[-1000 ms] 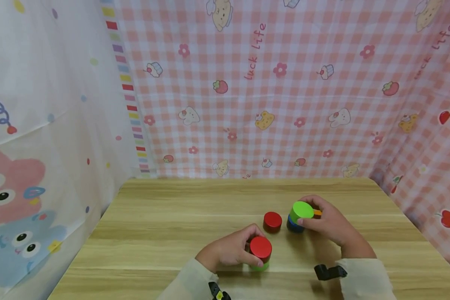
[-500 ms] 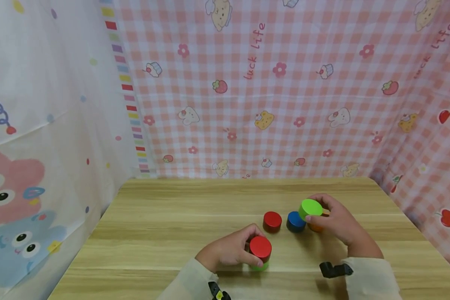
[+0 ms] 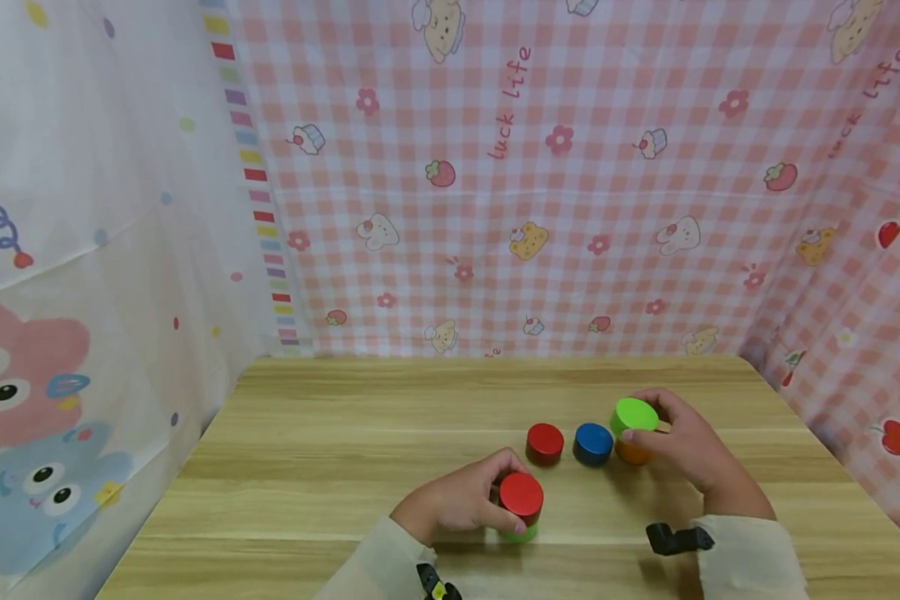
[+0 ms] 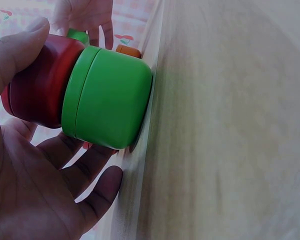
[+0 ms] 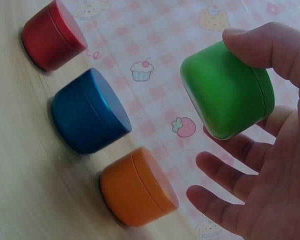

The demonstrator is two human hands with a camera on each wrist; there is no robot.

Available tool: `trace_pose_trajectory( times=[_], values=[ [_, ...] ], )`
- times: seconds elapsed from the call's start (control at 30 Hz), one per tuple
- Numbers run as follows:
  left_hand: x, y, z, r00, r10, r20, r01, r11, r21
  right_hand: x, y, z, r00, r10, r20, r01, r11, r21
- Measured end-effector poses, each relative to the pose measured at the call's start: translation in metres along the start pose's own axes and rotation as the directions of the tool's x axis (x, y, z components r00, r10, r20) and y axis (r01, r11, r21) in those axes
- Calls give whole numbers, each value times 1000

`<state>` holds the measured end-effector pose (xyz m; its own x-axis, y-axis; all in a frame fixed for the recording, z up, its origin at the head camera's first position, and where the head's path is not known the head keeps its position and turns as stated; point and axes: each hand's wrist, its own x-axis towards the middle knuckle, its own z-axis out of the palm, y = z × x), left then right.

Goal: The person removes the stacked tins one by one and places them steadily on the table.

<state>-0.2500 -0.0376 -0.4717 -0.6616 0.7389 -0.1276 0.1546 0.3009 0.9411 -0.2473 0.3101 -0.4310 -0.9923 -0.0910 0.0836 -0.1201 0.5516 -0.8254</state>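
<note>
My left hand (image 3: 456, 498) grips a small round red tin (image 3: 522, 495) that sits squarely on a green tin (image 4: 112, 97) near the table's front. In the left wrist view, thumb and fingers wrap the red tin, and the lower fingers reach beside the green one. Farther right, my right hand (image 3: 678, 440) pinches a second green tin (image 5: 225, 90) between thumb and fingers, raised off the table. It hangs above an orange tin (image 5: 137, 187), with a gap between them in the right wrist view. The other right fingers are spread.
A blue tin (image 3: 593, 444) and another red tin (image 3: 544, 444) stand upright in a row with the orange one. They rest on a wooden table (image 3: 330, 433). A pink checked cloth (image 3: 450, 208) hangs behind, and a white patterned cloth (image 3: 120, 250) at the left.
The right hand has moved right with its green tin, from over the blue tin to over the orange one, uncovering the blue. The left hand and its tins have stayed put.
</note>
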Motion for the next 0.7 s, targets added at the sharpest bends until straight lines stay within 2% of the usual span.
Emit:
trace_pose_trajectory(
  times=[0.4,0.7],
  values=[
    [0,1,1,1000,-7,-7,7,1000,0,0,9,-9,999,31,-21,-32,999,-23],
    [-1,2,1,1000,-10,-17,10,1000,-13,-3,13,-12,997,73,-31,-73,997,16]
  ],
)
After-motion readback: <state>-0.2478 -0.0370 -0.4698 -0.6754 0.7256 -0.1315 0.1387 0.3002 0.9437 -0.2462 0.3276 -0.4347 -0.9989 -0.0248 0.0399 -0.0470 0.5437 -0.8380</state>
